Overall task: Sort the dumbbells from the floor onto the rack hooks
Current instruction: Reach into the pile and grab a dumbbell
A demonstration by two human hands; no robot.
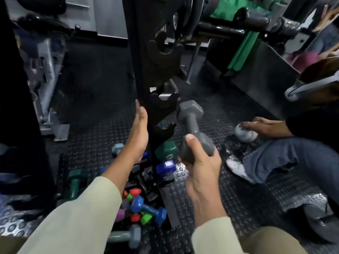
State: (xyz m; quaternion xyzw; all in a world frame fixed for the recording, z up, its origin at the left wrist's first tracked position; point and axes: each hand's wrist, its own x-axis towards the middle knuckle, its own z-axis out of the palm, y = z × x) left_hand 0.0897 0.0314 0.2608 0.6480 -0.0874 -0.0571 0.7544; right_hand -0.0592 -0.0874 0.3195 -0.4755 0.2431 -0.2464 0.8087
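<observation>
Dark studded rubber gym floor [211, 189] underfoot, grey machines at nine o'clock, green fabric hanging up at one o'clock. Dead centre stands the tall black steel dumbbell rack [145, 85], and the left hand [139, 132] lies flat against its upright, fingers straight and together, apparently steadying it. The right hand [199, 163] is wrapped round one head of a grey hexagonal dumbbell [192, 131], thumb on top, the far head pointing up toward the empty hooks [165, 99] at twelve o'clock, close beside them but not seated. Lower down, a dark green hex dumbbell [166, 150] and a purple-blue hex dumbbell [166, 167] look to be racked already, so a start is made. Plenty left, though: a heap of small bright dumbbells [141, 208] at six o'clock by the rack's foot, a grey-blue one [126, 235] below that, a green one [77, 182] at eight o'clock. At three o'clock a seated person [293, 158] rests a hand on a pale ball.
</observation>
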